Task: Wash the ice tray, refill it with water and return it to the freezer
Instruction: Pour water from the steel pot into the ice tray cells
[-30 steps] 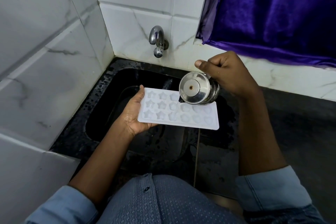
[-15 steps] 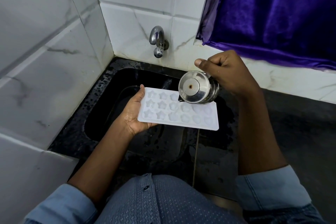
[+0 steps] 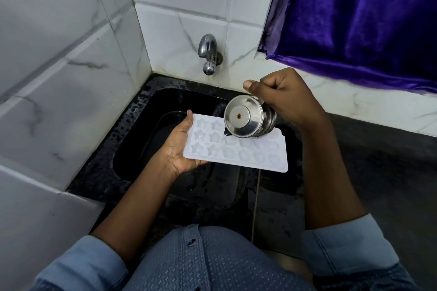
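One ice tray (image 3: 236, 151) is held over one black sink (image 3: 132, 149), mid-frame. The left hand (image 3: 176, 146) is placed under its 9 o'clock end, thumb against the edge, fingers hidden beneath. One steel cup (image 3: 248, 119), tipped at the tray's 12 o'clock, is gripped by the right hand (image 3: 286, 97), fingers curled round it; a thin trickle is poured. Some cavities are covered by the cup; the fill cannot be told.

Soft dim light, sharp focus, wide-angle bending at the edges
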The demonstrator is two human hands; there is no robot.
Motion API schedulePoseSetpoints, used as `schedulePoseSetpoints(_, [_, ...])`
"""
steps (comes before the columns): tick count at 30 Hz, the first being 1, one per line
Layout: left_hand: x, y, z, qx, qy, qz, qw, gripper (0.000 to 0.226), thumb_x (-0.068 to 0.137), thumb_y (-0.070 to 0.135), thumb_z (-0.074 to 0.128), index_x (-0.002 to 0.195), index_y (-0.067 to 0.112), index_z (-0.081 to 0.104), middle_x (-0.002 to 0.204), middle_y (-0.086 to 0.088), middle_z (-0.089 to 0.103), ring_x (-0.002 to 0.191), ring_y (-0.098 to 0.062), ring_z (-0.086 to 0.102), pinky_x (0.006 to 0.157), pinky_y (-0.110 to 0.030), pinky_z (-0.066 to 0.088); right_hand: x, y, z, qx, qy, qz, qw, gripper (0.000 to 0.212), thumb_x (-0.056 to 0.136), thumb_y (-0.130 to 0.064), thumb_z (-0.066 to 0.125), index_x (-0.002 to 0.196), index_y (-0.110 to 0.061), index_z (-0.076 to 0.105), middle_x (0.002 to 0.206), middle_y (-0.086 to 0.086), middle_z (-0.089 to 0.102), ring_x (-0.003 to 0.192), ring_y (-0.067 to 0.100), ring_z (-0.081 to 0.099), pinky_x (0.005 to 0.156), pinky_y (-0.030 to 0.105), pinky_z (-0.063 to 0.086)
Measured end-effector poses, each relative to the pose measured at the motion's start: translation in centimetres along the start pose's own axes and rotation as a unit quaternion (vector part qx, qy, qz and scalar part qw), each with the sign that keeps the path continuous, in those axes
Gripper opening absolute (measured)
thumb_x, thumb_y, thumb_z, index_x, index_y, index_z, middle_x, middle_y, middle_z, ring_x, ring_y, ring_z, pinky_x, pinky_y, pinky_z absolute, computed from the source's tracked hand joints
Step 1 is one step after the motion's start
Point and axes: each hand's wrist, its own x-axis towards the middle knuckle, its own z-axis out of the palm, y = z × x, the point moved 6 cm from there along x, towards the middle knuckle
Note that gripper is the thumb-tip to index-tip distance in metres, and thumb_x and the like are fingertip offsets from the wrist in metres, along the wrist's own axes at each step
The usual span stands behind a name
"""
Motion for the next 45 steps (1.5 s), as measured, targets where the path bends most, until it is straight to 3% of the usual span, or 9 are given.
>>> schedulePoseSetpoints(2, [-0.1, 0.0, 0.0, 0.001, -0.003, 0.003, 1.0, 0.083, 0.097, 0.077, 0.047, 0.146, 0.012, 0.062, 0.147, -0.022, 0.063, 0.137, -0.044, 0.059, 0.112, -0.063, 0.045, -0.1, -0.3, 0.3, -0.011, -0.001, -0.004, 1.0, 0.068, 0.1, -0.036, 0.073, 0.059, 0.001, 0.033, 0.057, 0.017, 0.024, 0.051, 0.019, 0.027, 0.059, 0.039, 0.045])
schedulePoseSetpoints(7, [-0.3, -0.5, -0.1, -0.011, -0.024, -0.007, 1.0, 0.083, 0.098, 0.076, 0.05, 0.151, 0.013, 0.059, 0.153, -0.022, 0.057, 0.142, -0.046, 0.053, 0.121, -0.065, 0.035, -0.2, -0.3, 1.0, -0.021, -0.014, 0.001, 1.0, 0.069, 0.1, -0.038, 0.072, 0.062, 0.007, 0.035, 0.06, 0.027, 0.027, 0.051, 0.022, 0.03, 0.053, 0.025, 0.034])
schedulePoseSetpoints(11, [-0.3, -0.7, -0.4, -0.008, -0.029, -0.009, 1.0, 0.085, 0.096, 0.077, 0.053, 0.154, 0.014, 0.056, 0.156, -0.022, 0.054, 0.145, -0.047, 0.05, 0.126, -0.066, 0.027, -0.2, -0.3, 1.2, -0.025, -0.019, 0.005, 0.999, 0.069, 0.1, -0.039, 0.072, 0.062, 0.005, 0.036, 0.058, 0.019, 0.027, 0.051, 0.022, 0.03, 0.054, 0.028, 0.034])
schedulePoseSetpoints(22, [-0.6, -0.7, -0.4, -0.001, -0.013, 0.014, 1.0, 0.086, 0.096, 0.078, 0.046, 0.15, 0.012, 0.06, 0.147, -0.022, 0.063, 0.136, -0.044, 0.06, 0.105, -0.061, 0.052, -0.1, -0.5, 1.0, -0.012, -0.012, -0.005, 1.0, 0.068, 0.1, -0.037, 0.073, 0.058, -0.002, 0.033, 0.054, 0.012, 0.028, 0.047, 0.017, 0.026, 0.078, 0.06, 0.057])
schedulePoseSetpoints(28, [-0.4, -1.0, -0.3, -0.012, -0.023, 0.009, 1.0, 0.085, 0.097, 0.077, 0.046, 0.149, 0.012, 0.06, 0.146, -0.022, 0.064, 0.127, -0.044, 0.067, 0.092, -0.059, 0.062, -0.2, -0.5, 0.7, -0.022, -0.008, -0.008, 1.0, 0.066, 0.099, -0.037, 0.073, 0.054, -0.007, 0.035, 0.051, 0.007, 0.029, 0.046, 0.013, 0.028, 0.079, 0.061, 0.056])
schedulePoseSetpoints(32, [-0.2, -1.1, -0.6, -0.012, -0.016, 0.009, 1.0, 0.085, 0.096, 0.078, 0.048, 0.151, 0.013, 0.059, 0.149, -0.023, 0.061, 0.138, -0.046, 0.058, 0.111, -0.063, 0.048, -0.3, -0.4, 0.8, -0.015, -0.011, -0.012, 1.0, 0.065, 0.099, -0.037, 0.072, 0.051, -0.015, 0.035, 0.049, 0.002, 0.03, 0.045, 0.011, 0.028, 0.085, 0.064, 0.055])
schedulePoseSetpoints(39, [-0.2, -1.5, 0.1, -0.03, -0.043, -0.014, 0.999, 0.089, 0.092, 0.075, 0.062, 0.158, 0.015, 0.051, 0.16, -0.024, 0.048, 0.15, -0.046, 0.044, 0.129, -0.063, 0.021, 0.1, -0.7, 1.5, -0.015, -0.002, -0.011, 1.0, 0.066, 0.099, -0.038, 0.073, 0.053, -0.013, 0.031, 0.05, 0.0, 0.027, 0.046, 0.012, 0.025, 0.07, 0.058, 0.055])
schedulePoseSetpoints(42, [-0.5, -1.6, 0.4, -0.036, -0.041, -0.016, 0.998, 0.085, 0.096, 0.075, 0.056, 0.155, 0.014, 0.053, 0.155, -0.024, 0.055, 0.141, -0.045, 0.055, 0.122, -0.062, 0.036, 0.3, -1.3, 2.2, -0.01, -0.002, -0.018, 1.0, 0.066, 0.099, -0.036, 0.073, 0.053, -0.016, 0.03, 0.049, -0.004, 0.025, 0.045, 0.01, 0.023, 0.077, 0.06, 0.056])
schedulePoseSetpoints(45, [-1.0, -1.5, 1.1, -0.061, -0.042, -0.013, 0.997, 0.08, 0.1, 0.074, 0.049, 0.139, 0.007, 0.069, 0.142, -0.026, 0.065, 0.118, -0.045, 0.071, 0.097, -0.061, 0.059, 0.6, -1.9, 3.0, -0.011, -0.009, -0.027, 1.0, 0.066, 0.1, -0.035, 0.073, 0.054, -0.012, 0.03, 0.05, -0.003, 0.024, 0.047, 0.011, 0.024, 0.069, 0.052, 0.053])
